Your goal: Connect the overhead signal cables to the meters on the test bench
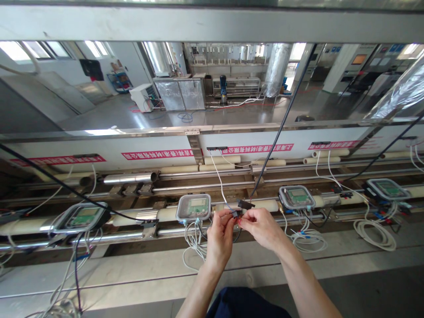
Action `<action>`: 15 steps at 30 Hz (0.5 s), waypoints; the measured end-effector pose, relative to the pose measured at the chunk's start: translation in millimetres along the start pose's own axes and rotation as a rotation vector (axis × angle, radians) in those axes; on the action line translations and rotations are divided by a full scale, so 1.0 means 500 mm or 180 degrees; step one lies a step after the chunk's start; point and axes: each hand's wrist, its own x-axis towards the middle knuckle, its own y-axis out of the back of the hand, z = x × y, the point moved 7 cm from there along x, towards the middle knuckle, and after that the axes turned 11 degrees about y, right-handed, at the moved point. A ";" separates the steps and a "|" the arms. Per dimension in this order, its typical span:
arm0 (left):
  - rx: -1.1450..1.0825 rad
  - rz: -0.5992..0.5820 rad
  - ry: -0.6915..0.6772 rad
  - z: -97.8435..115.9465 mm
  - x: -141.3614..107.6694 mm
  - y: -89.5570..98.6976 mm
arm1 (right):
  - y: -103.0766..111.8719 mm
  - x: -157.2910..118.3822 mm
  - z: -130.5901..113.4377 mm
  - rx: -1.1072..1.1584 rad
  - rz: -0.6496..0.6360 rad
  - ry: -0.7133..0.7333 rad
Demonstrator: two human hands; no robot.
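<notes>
My left hand (220,236) is closed in a pinch around a small dark connector (235,213), with a white cable (217,176) running down to it from the back panel. Close against it, my right hand (261,225) is also pinched shut. A bit of red, perhaps thin wire, shows between the fingertips of both hands; what the right one grips is mostly hidden. Just above the fingers sits a black block (246,204), where a long black cable (281,121) comes down from above.
Clear-lidded boxes with green circuit boards, such as the left one (194,207) and the right one (296,197), sit along the pale rollers. Coiled white cables (308,240) hang over the metal ledge (149,265). A steel beam (212,24) crosses overhead.
</notes>
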 end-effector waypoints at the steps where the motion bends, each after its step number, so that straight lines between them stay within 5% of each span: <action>1: 0.0009 -0.0005 0.0002 -0.001 0.000 0.000 | 0.000 0.000 0.001 0.0009 -0.0003 0.0005; 7: -0.0086 -0.0024 0.0186 -0.021 0.002 -0.006 | 0.002 0.001 0.014 0.0043 -0.0010 0.0137; 15: -0.1084 -0.0062 0.0991 -0.078 0.022 -0.025 | 0.017 -0.023 0.042 -0.0131 0.0407 0.0401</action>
